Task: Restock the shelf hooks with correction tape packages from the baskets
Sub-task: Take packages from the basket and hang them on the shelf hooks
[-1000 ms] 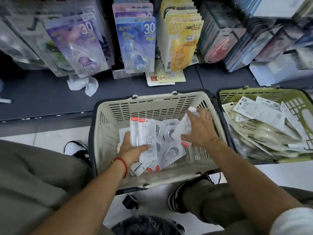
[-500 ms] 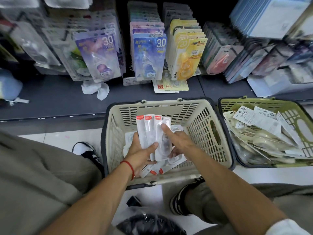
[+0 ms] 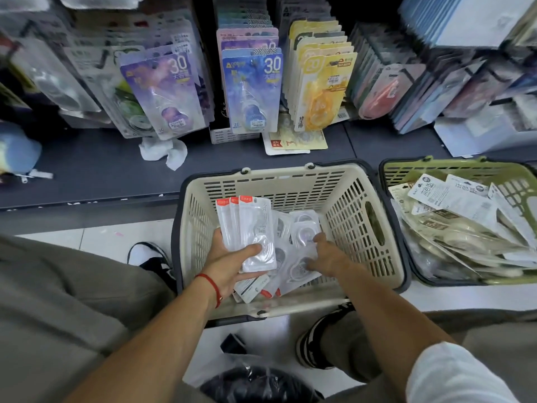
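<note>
- Right hand has left the stack and lowered onto loose packs in the cream basket; fingers spread
- Left hand still clamps the stack; clear packs, red tops, upright above the basket

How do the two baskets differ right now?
The beige basket has a dark rim and holds a thin layer of clear, red-tabbed packs; both hands are inside it. The green basket is heaped with white-labelled packs and is untouched. Both are slotted plastic and sit on the floor by the shelf.
</note>
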